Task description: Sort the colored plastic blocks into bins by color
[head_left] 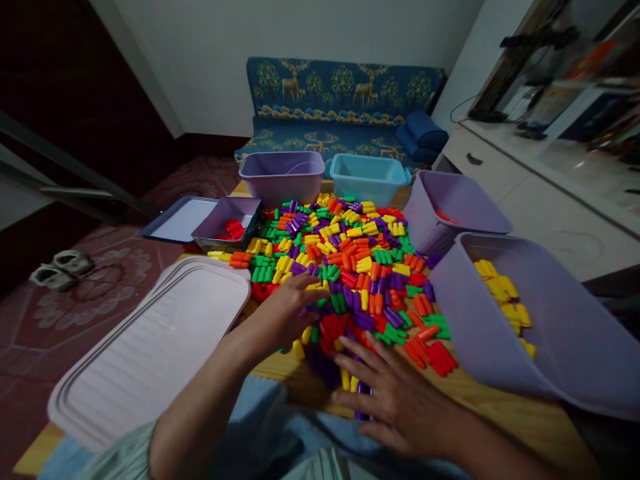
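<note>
A broad heap of plastic toy blocks (357, 263) in red, orange, yellow, green and purple covers the wooden table (530, 427). Each block looks like short rods joined side by side. My left hand (285, 312) reaches over the heap's near left part, fingers stretched forward and thumb apart, with no block visible in its grasp. Low at the near edge, my right hand (393, 393) has its fingers spread over several purple and yellow blocks (346, 380). Its fingertips are close to these blocks; whether they touch is unclear.
A large purple bin (565, 347) with yellow blocks stands at right, another purple bin (465, 200) behind it. A purple bin (283, 175) and a blue bin (367, 175) line the back. At left are a small box (203, 230) with red pieces and stacked white lids (145, 347).
</note>
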`<state>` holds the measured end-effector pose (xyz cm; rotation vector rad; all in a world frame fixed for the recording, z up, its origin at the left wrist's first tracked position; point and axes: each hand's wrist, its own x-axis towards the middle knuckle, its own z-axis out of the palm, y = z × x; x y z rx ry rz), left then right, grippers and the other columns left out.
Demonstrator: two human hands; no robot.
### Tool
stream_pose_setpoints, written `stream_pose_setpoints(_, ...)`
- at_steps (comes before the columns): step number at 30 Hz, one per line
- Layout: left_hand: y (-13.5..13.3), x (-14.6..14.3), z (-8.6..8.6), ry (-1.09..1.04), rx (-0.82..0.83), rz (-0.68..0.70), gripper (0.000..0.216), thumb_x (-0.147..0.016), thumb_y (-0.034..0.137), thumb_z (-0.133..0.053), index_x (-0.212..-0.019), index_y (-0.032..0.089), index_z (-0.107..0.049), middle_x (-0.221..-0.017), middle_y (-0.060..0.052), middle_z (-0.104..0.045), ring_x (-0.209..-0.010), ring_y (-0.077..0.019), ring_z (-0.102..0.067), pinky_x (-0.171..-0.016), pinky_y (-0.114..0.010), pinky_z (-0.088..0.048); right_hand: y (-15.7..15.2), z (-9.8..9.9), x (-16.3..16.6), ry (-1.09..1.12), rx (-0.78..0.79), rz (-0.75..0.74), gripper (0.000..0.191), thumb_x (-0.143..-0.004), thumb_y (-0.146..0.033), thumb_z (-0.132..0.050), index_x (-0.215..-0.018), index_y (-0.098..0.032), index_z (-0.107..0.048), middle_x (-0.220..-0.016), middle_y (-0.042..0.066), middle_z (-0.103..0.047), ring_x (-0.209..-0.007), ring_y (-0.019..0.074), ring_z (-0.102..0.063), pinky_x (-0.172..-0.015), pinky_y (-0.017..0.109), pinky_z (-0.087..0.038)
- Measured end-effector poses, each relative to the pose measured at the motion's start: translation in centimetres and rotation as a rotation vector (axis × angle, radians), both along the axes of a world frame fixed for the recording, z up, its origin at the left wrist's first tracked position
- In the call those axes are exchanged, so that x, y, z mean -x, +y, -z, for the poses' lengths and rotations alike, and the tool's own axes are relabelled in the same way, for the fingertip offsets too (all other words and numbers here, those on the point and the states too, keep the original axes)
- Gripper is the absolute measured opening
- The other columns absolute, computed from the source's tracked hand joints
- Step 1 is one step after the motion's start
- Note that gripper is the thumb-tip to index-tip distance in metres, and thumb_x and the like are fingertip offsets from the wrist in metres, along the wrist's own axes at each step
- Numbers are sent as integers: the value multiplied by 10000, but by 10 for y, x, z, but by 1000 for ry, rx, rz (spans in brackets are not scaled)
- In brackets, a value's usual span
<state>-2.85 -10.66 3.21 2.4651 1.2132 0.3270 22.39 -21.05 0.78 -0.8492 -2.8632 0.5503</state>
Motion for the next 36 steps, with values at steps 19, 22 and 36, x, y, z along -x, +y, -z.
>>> stream_pose_setpoints(19,-8,4,23,317,-30,234,740,-663,337,-772,-1356,331,-513,-1536,-86,-330,-1366,-348,-337,-1096,-486,-364,92,29,19,111,-313,354,285,-900,-337,-576,-1136,-206,-668,-1563,122,-309,-1463,271,-226,-1158,564,-195)
stream_pose_setpoints(22,3,-1,23,308,-72,279,705,-684,348,-737,-1350,303,-510,-1446,-110,-417,-1280,-327,-424,-1009,-438,-447,105,26,24,88,-333,436,249,-890,-334,-587,-1070,-193,-687,-1529,139,-369,-1445,283,-271,-1147,562,-229)
stream_pose_setpoints(36,78,-9,-3,326,-235,80,456,-842,238,-552,-1295,278,-563,-1242,-79,-606,-1133,-255,-575,-878,-345,-486,107,2,54,304,-271,496,311,-903,-363,-569,-1160,-205,-645,-1335,110,-572,-1282,255,-470,-1141,514,-278)
